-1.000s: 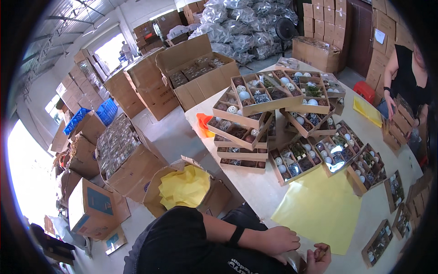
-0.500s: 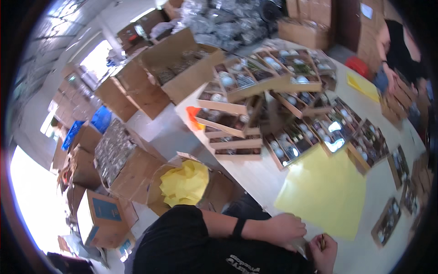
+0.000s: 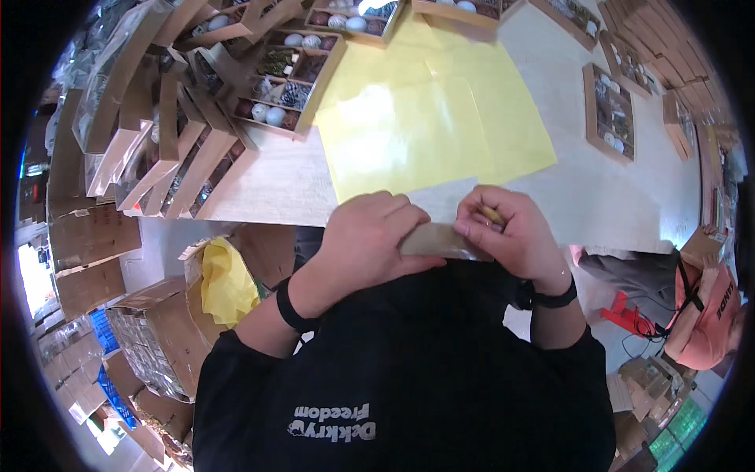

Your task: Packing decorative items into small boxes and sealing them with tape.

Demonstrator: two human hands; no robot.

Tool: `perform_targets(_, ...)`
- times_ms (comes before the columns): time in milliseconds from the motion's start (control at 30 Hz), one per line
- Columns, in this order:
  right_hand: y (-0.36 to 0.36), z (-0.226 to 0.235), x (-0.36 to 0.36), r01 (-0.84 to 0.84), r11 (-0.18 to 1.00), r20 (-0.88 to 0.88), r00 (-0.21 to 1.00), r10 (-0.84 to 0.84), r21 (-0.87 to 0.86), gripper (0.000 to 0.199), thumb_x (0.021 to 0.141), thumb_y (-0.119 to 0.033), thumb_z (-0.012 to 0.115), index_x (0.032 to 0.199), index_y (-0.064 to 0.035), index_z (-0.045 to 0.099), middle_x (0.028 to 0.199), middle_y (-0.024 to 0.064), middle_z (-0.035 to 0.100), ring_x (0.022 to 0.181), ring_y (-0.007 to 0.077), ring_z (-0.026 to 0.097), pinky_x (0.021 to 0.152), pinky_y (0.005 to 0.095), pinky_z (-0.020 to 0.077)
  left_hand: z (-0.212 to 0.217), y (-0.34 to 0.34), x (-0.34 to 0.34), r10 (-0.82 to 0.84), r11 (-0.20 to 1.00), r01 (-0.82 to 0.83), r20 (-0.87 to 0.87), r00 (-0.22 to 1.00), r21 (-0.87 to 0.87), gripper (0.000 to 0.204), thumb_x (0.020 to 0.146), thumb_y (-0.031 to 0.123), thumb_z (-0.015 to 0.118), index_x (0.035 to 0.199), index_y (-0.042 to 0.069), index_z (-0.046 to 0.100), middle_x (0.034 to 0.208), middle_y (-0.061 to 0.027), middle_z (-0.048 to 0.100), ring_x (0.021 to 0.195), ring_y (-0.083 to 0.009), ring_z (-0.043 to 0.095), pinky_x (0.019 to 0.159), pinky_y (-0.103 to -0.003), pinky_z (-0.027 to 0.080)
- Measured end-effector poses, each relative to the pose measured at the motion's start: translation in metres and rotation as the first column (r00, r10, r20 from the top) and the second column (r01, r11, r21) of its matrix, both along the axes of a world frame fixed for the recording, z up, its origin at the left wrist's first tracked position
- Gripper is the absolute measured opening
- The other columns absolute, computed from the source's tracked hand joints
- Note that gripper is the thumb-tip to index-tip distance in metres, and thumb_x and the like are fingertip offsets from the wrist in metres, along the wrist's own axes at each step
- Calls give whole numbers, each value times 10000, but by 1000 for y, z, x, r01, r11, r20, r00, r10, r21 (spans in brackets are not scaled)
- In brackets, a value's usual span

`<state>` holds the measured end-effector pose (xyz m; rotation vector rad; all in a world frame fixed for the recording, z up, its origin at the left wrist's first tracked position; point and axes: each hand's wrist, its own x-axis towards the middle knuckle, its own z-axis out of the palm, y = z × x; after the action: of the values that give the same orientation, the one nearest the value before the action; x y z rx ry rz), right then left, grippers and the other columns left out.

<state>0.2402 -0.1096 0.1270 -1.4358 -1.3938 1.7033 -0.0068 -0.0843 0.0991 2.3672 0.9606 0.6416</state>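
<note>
Cardboard strip [image 3: 444,240], light and bendable, we judge: our left hand [image 3: 370,240] and right hand [image 3: 507,232] pinch its ends; yellow sheet [image 3: 429,118] lies beyond.

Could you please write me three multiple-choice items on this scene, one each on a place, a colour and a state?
1. Where does the yellow sheet lie?
A. flat on the table
B. on the floor
C. on a chair

2. What colour are the wristbands?
A. white
B. black
C. red

3. How is the flat brown cardboard piece held?
A. lying loose on the table
B. by one hand
C. between both hands

Key: 1 A, the sheet is spread on the tabletop. 2 B, both wrists carry black bands. 3 C, the left hand and right hand both grip it.
</note>
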Motion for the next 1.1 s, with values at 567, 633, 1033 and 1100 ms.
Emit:
perform_targets(567, -26, -18, -10, -208, 913, 361, 930, 73, 351, 273, 958, -362, 707, 1033, -100, 706, 918, 126, 651, 843, 310, 663, 734, 401, 537, 8, -30, -5, 5, 984, -36, -178, 984, -174, 632, 816, 529, 843, 1245, 103, 657, 1361, -107, 621, 980, -310, 733, 862, -426, 599)
perform_targets(633, -21, -11, -12, -216, 901, 398, 916, 54, 375, 261, 953, -348, 727, 1019, -96, 713, 911, 115, 661, 817, 291, 673, 726, 387, 545, -2, -26, -5, 9, 998, -14, -87, 996, -55, 611, 797, 522, 855, 1209, 117, 658, 1316, -123, 618, 954, -324, 716, 809, -420, 592)
perform_targets(1033, -5, -36, 0, -266, 922, 308, 935, 176, 282, 306, 975, -374, 706, 1002, -69, 714, 897, 123, 692, 811, 253, 662, 760, 373, 537, 1, -25, -6, -116, 970, 104, 43, 992, 221, 440, 801, 449, 866, 1050, 124, 706, 1197, -146, 644, 736, -293, 658, 652, -399, 547)
perform_targets(1100, 4, -44, 4, -295, 937, 264, 934, 241, 189, 322, 985, -380, 702, 996, -58, 713, 879, 109, 694, 792, 214, 657, 762, 358, 534, 2, -26, -6, -115, 964, 96, 61, 992, 250, 440, 800, 465, 860, 1042, 127, 716, 1197, -153, 645, 736, -293, 660, 650, -398, 548)
